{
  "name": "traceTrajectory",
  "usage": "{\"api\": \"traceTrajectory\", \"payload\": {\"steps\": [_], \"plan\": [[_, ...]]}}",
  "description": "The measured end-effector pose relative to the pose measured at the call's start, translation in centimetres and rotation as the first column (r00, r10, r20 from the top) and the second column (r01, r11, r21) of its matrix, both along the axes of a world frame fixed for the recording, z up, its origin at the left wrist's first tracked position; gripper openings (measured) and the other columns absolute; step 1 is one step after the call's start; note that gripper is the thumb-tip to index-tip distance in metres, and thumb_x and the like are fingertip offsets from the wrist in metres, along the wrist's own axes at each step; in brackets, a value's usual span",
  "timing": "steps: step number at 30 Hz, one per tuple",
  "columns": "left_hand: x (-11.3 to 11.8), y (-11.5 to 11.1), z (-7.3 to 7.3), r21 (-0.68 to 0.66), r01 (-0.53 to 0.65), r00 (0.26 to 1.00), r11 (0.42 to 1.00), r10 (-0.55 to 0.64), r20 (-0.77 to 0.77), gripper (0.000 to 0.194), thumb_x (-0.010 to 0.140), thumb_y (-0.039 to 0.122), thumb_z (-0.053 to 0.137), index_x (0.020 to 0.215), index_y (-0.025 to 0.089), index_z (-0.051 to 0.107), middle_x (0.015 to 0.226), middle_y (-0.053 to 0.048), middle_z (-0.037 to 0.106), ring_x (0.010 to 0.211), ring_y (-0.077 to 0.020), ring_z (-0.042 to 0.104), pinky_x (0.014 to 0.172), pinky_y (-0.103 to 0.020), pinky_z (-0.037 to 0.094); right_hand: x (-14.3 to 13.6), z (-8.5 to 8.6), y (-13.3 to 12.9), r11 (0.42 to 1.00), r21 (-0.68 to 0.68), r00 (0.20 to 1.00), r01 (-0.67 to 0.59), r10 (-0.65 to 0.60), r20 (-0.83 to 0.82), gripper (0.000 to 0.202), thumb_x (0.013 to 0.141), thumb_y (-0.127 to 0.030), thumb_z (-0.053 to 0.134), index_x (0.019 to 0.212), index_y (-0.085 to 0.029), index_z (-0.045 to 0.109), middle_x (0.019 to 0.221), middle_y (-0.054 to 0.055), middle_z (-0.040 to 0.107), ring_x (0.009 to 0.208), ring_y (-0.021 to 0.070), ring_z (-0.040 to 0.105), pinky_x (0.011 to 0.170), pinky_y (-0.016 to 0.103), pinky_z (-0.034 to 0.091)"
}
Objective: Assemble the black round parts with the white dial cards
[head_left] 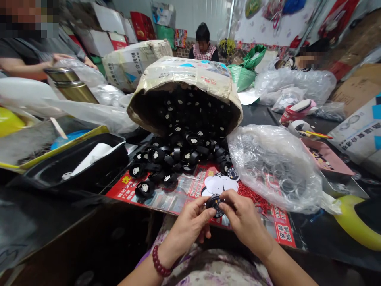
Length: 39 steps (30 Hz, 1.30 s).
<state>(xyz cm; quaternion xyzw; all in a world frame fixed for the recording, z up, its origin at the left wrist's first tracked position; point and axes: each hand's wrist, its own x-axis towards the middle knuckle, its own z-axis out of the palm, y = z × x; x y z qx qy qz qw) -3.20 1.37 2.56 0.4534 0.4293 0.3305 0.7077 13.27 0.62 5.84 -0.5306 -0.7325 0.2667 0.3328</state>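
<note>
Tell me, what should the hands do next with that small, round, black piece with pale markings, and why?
Maybe press gently on the small, round, black piece with pale markings using the right thumb: the bare left hand steadies one side, while the bare right hand has its thumb at the other.

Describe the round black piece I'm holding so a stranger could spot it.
Find the big pale sack lying open, black pieces spilling from its mouth. Come toward the camera, past the white discs, to the left hand and right hand. The round black piece between them shows pale marks on its face and, unlike the loose black pieces, is held.
</note>
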Motion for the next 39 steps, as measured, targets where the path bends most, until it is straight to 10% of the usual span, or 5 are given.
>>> {"api": "traceTrajectory", "payload": {"steps": [7, 18, 28, 39], "plan": [[-0.6, 0.1, -0.1, 0.062, 0.174, 0.979, 0.983, -0.166, -0.117, 0.034, 0.082, 0.040, 0.057, 0.106, 0.015, 0.058, 0.049, 0.007, 0.049, 0.035, -0.0056, 0.049, 0.032, -0.013, 0.033, 0.0, 0.2, -0.2, 0.969, -0.035, 0.950, -0.246, 0.248, 0.191, 0.020, 0.083, -0.004, 0.045, 0.071, -0.018, 0.053, 0.067, 0.000, 0.057, 0.061, 0.0122, 0.049, 0.058, 0.022, 0.033], [0.4, -0.4, 0.0, -0.025, 0.053, 0.999, 0.998, -0.053, 0.006, 0.037, 0.081, 0.034, 0.058, 0.112, 0.017, 0.049, 0.055, 0.007, 0.053, 0.037, -0.0093, 0.055, 0.030, -0.015, 0.039, -0.7, -1.4, -0.5, 0.978, -0.169, 0.953, 0.120, -0.161, -0.257, 0.004, 0.081, -0.017, 0.054, 0.078, -0.019, 0.056, 0.057, -0.006, 0.049, 0.052, 0.0092, 0.043, 0.050, 0.019, 0.032], [0.7, -0.5, 0.5, 0.063, 0.068, 0.979, 0.996, -0.055, -0.198, 0.035, 0.082, 0.033, 0.052, 0.113, 0.017, 0.047, 0.047, 0.007, 0.051, 0.032, -0.0091, 0.049, 0.030, -0.015, 0.033, 0.0, -0.6, -0.4, 0.980, -0.185, 0.998, 0.066, -0.063, 0.020, 0.008, 0.083, -0.018, 0.053, 0.090, -0.020, 0.057, 0.063, -0.003, 0.054, 0.057, 0.0127, 0.049, 0.056, 0.023, 0.032], [1.4, -1.0, -0.6, 0.048, 0.160, 0.972, 0.986, -0.149, -0.182, 0.031, 0.080, 0.040, 0.057, 0.102, 0.018, 0.053, 0.050, 0.008, 0.050, 0.028, -0.0044, 0.038, 0.029, -0.015, 0.027, 2.2, -2.4, -3.8, 0.940, -0.332, 0.954, -0.079, -0.025, -0.298, 0.043, 0.076, -0.010, 0.056, 0.116, -0.024, 0.050, 0.087, -0.002, 0.060, 0.076, 0.0137, 0.055, 0.067, 0.023, 0.043]]}}
